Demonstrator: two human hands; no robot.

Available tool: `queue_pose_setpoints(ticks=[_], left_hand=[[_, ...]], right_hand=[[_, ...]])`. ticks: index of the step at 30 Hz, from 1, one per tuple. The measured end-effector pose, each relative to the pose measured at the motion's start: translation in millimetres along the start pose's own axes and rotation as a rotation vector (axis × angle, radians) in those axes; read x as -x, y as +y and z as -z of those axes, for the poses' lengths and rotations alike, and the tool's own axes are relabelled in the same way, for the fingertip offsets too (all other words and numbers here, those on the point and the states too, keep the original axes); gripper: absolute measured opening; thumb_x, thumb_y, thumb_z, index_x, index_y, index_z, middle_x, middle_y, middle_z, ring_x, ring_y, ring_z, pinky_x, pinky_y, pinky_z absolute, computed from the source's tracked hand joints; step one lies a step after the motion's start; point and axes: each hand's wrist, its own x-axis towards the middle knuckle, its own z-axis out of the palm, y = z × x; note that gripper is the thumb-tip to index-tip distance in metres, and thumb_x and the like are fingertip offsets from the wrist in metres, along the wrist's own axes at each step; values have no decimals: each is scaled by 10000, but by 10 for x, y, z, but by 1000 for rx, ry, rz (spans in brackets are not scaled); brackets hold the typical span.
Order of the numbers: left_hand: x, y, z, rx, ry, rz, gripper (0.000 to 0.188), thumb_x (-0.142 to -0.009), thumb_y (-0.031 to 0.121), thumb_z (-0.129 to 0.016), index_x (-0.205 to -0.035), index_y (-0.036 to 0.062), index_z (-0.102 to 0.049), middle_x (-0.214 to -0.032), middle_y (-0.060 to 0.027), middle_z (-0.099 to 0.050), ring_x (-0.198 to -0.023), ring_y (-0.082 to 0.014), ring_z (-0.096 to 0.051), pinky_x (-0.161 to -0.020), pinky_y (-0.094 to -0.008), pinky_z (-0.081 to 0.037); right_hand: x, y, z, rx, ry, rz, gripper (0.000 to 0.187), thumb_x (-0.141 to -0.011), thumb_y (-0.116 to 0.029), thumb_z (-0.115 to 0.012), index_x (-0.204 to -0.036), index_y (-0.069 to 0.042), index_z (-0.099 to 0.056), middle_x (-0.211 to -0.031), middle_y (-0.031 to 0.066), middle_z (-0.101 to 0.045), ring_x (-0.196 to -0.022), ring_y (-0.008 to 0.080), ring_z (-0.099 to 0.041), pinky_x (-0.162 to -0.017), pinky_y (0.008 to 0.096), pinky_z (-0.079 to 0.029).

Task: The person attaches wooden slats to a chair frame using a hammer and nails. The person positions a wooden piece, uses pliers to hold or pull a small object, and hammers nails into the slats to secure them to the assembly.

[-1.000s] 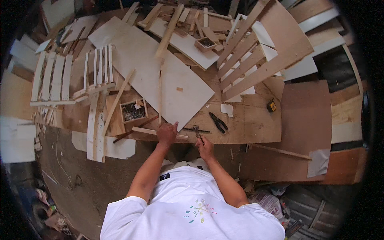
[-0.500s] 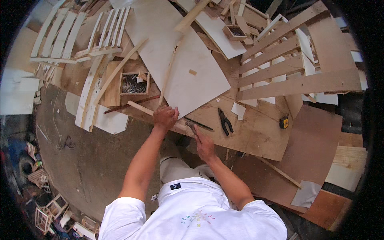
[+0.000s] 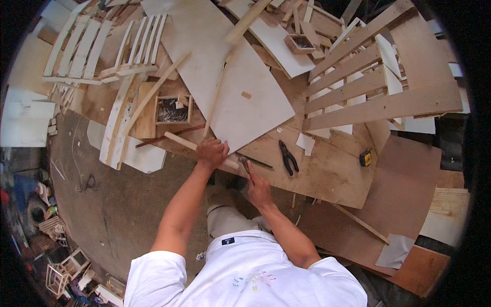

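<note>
"Head view: where is the wooden strip (image 3: 180, 140)?"

"Under the left hand (image 3: 211, 152), along the near edge of the workbench (image 3: 327, 169). 1 end sticks out left of the fingers, the other to their right."

"How do those fingers stand?"

"Curled down and closed over the strip. Whether they also pinch something small, I cannot tell."

"And the right hand (image 3: 260, 190)?"

"Its fingers are wrapped tight round the handle of a hammer-like tool (image 3: 243, 160). The metal head lies up and left of them, just beside the strip's right end; I cannot tell if the 2 touch."

"What is near the right fingers?"

"Just beyond them, a thin dark rod (image 3: 259, 161); up and to their right, black pliers (image 3: 288, 157)."

"Beyond the left fingers?"

"A white board (image 3: 250, 117), its near corner right beside them, with a thin light stick (image 3: 216, 97) lying across it. Up and left of those fingers sits an open wooden box (image 3: 191, 110) of small metal pieces, and a reddish rod (image 3: 194, 128) passes between."

"Farther out?"

"Well to the right of the right fingers, a white scrap (image 3: 305, 143), then a yellow-and-black tape measure (image 3: 365, 157). A slatted wooden frame (image 3: 388, 107) stands beyond the scrap, far up and right of the fingers."
</note>
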Motion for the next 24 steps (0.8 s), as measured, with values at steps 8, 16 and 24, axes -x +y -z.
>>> queue_pose_setpoints(ticks=[8,16,24], left_hand=[[22,-21,-9,79,34,-44,282,-857,240,-693,-600,124,-681,-663,-59,-647,-695,-289,-676,-650,-459,-558],[55,-118,-96,18,-22,-1,291,-873,259,-680,-615,126,-691,-701,-67,-663,-709,-329,-677,-634,-485,-562],[-18,-35,103,137,-17,-118,320,-896,269,-664,-631,91,-693,-706,-70,-661,-720,-324,-681,-662,-476,-559]], right_hand=[[18,6,96,-48,88,111,606,-971,-45,-595,-1546,-187,-466,-1021,251,-687,-900,434,-669,-790,487,-528],[-47,-107,127,-45,38,107,583,-987,-43,-572,-1543,-183,-464,-1070,271,-671,-964,459,-654,-832,495,-521],[-72,-132,-1,-87,165,137,554,-991,-65,-577,-1528,-166,-485,-1030,268,-679,-898,467,-654,-787,491,-523]])
